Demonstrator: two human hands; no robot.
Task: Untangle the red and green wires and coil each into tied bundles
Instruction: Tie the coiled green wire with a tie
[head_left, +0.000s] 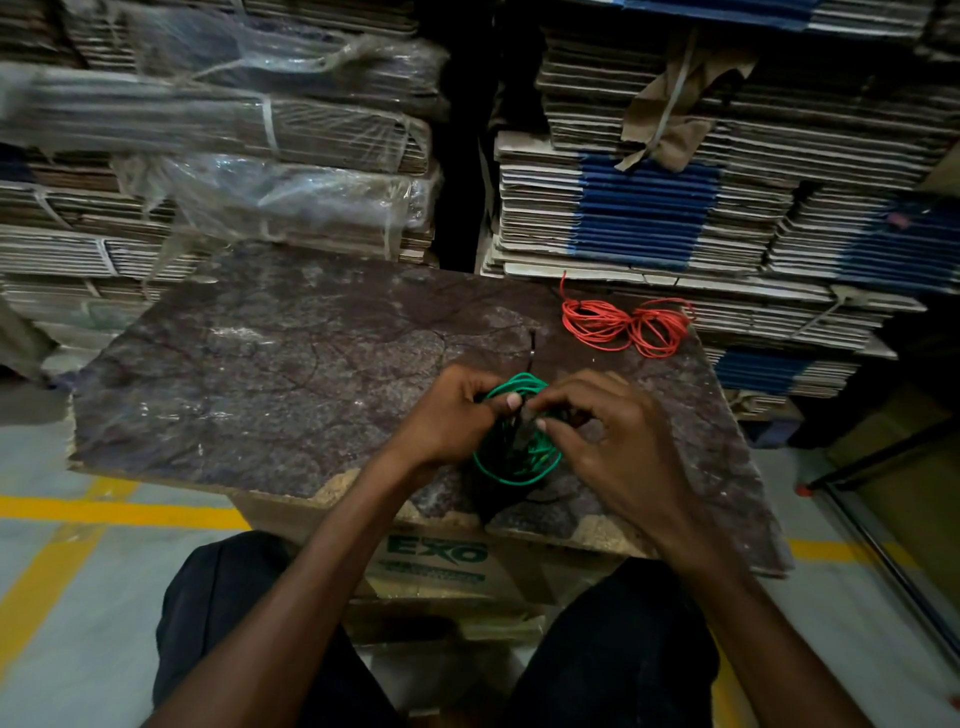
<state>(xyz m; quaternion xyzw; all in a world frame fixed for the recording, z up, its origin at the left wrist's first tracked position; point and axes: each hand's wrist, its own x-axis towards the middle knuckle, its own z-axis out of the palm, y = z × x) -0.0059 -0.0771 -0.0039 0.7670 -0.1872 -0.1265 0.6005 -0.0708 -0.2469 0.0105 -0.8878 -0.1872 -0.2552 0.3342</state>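
A coil of green wire (519, 465) sits over the near right part of a dark worn board (270, 364). My left hand (447, 415) grips the coil's upper left side with curled fingers. My right hand (608, 441) pinches the coil at its middle, where a thin black tie (531, 353) sticks up behind it. A red wire bundle (626, 327), cinched at its middle into two loops, lies at the board's far right corner, apart from both hands.
The board rests on a cardboard box (441, 566) printed with green letters. Tall stacks of flattened cartons (649, 208) rise behind, some wrapped in plastic (291, 197). Grey floor with yellow lines (119, 512) spreads left. My knees frame the box.
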